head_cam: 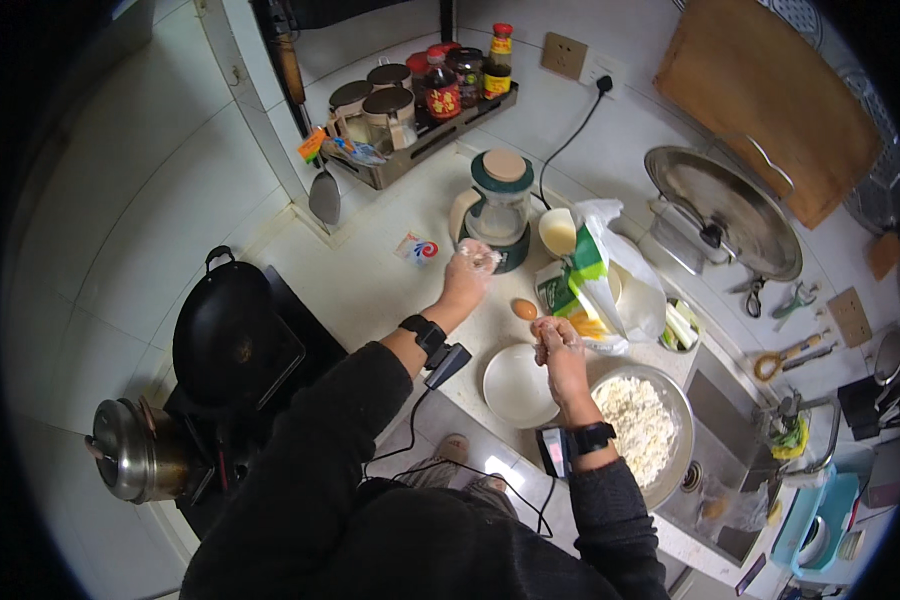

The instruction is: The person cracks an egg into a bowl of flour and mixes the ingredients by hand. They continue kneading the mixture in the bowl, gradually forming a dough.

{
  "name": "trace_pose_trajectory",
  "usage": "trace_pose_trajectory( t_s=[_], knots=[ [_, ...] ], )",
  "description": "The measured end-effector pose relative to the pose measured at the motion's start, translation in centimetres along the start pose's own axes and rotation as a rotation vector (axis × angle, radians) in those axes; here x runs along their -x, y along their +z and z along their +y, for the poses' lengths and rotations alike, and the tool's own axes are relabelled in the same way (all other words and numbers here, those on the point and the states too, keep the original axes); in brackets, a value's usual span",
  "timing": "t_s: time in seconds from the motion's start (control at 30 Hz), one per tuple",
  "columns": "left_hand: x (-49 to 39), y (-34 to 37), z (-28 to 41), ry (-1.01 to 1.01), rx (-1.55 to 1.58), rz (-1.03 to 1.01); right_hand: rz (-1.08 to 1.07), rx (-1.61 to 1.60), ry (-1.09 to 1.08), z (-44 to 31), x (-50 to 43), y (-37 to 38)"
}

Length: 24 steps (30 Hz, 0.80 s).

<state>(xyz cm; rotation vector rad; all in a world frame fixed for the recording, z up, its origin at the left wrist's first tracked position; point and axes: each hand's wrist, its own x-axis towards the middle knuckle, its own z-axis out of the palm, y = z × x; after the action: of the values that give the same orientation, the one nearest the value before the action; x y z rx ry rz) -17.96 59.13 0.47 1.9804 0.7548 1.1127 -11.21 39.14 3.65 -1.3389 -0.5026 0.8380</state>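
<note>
My left hand [468, 276] is raised over the counter in front of a glass electric kettle [496, 206] with a dark green lid rim and base. Pale floury dough clings to its curled fingers. Doughy residue also coats my right hand [561, 354], whose fingers are bent together beside the rim of a white bowl [511, 390]. Whether either hand holds anything is hidden by the fingers. A brown egg [524, 309] lies on the counter between the hands. To the right of my right wrist, a steel basin [684, 442] holds crumbly floured dough [637, 427].
Behind my right hand stand an opened flour bag [589, 277] and a cup [558, 231]. A steel sink [727, 405] lies right; a black wok [229, 337] and a steel pot [139, 450] sit left on the stove. Seasoning jars fill a rack [450, 139] at the back.
</note>
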Motion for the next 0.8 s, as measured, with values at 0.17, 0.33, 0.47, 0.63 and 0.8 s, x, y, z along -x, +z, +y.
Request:
trace_pose_trajectory(
  t_s=[0.17, 0.33, 0.47, 0.63, 0.8],
  knots=[
    [-4.3, -3.7, -6.5, -0.099, -0.132, 0.124, 0.03, -0.112, 0.179, 0.6, -5.1, 3.6],
    [-6.9, -4.2, -8.3, -0.04, -0.197, 0.005, 0.066, -0.089, 0.273, 1.8, -6.7, 4.4],
    [-8.3, -3.5, -6.3, -0.118, -0.255, -0.109, 0.092, -0.092, 0.293, 2.1, -7.2, 3.7],
    [-9.6, -2.8, -5.4, -0.17, -0.251, -0.187, 0.134, -0.099, 0.28, 2.3, -7.0, 2.7],
    [-10.3, -0.3, -8.7, -0.113, -0.172, -0.129, 0.136, -0.095, 0.301, 2.5, -6.3, 2.7]
  ],
)
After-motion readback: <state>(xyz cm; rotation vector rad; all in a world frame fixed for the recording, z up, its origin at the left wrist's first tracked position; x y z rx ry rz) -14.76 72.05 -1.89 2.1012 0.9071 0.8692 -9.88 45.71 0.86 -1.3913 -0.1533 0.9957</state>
